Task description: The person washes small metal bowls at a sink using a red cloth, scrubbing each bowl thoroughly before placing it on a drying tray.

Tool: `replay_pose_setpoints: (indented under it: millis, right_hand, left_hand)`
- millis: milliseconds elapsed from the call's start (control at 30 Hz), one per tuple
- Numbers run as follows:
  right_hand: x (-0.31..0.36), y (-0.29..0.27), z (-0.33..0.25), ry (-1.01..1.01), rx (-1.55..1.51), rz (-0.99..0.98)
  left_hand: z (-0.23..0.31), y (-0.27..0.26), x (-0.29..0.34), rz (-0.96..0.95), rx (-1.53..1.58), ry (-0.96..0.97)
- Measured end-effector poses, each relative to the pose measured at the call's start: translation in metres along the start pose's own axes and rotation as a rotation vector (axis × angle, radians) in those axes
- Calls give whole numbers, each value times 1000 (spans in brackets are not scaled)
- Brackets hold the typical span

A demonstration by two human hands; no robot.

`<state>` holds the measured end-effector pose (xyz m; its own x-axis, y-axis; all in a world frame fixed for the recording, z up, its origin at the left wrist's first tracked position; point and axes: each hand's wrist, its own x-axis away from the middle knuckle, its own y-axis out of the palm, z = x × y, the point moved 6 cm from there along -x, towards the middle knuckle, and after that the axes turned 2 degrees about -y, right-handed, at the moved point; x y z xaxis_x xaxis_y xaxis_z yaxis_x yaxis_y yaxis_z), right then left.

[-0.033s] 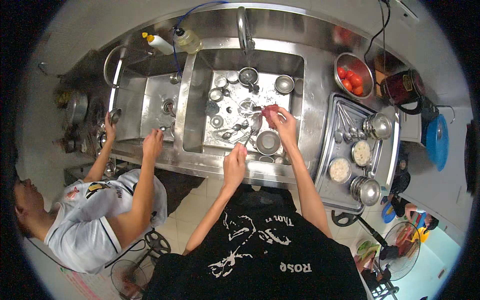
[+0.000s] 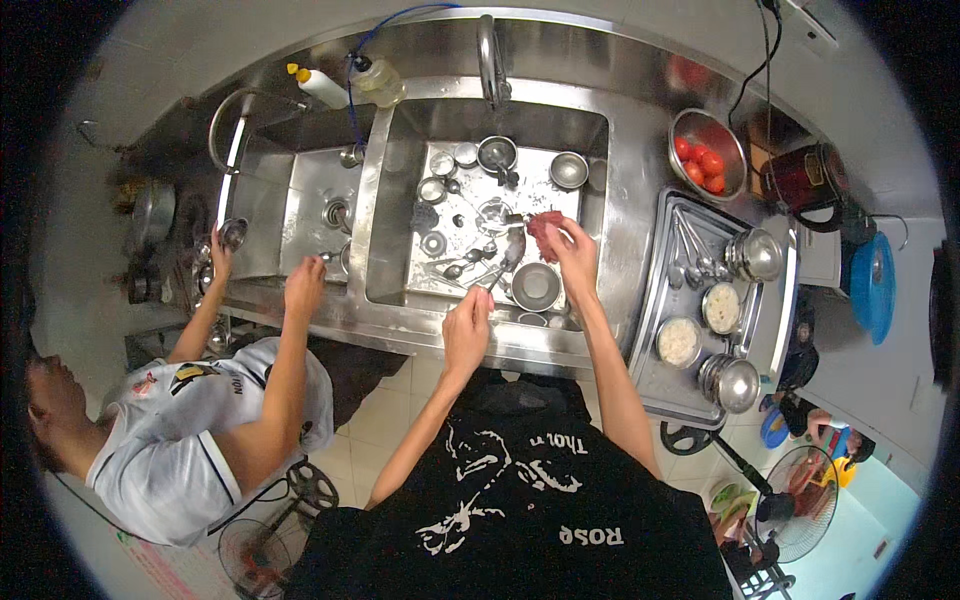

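Over the near edge of a steel sink basin (image 2: 390,215), my left hand (image 2: 467,328) is closed around the handle of a spoon (image 2: 513,250), whose bowl points up and away from me. My right hand (image 2: 572,258) pinches a dark red scrubbing cloth (image 2: 546,232) just to the right of the spoon's bowl. Whether cloth and spoon touch, I cannot tell. Beneath my hands lies a round metal bowl (image 2: 535,286). Loose spoons (image 2: 455,270), small bowls (image 2: 568,170) and a dark scouring pad (image 2: 424,216) are on the basin floor.
A faucet (image 2: 490,65) arches over the basin's far side. On the right stand a tray (image 2: 650,345) with spoons and stacked bowls, and a bowl of tomatoes (image 2: 708,160). Two bottles (image 2: 378,82) stand at the back left. A co-worker (image 2: 220,420) handles metalware at the left sink.
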<state>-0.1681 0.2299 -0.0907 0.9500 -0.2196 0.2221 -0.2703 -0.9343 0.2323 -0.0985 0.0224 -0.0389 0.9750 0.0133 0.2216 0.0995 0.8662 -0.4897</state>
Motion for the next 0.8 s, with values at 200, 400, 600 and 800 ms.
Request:
replay_pose_setpoints:
  millis: [200,400,600,800]
  right_hand:
    - [60,28,-53,-308,194,-1]
    - [89,68,-92,-682,717,-25]
    - [59,70,-89,-699,826,53]
    - [92,94,-80,-638,803,-69]
  left_hand:
    - [-4,0,-12,174,0,240]
    - [28,-1,2,56,-354,138]
    - [33,-3,19,-60,-116,121]
    - [27,-9,23,-32,-8,85]
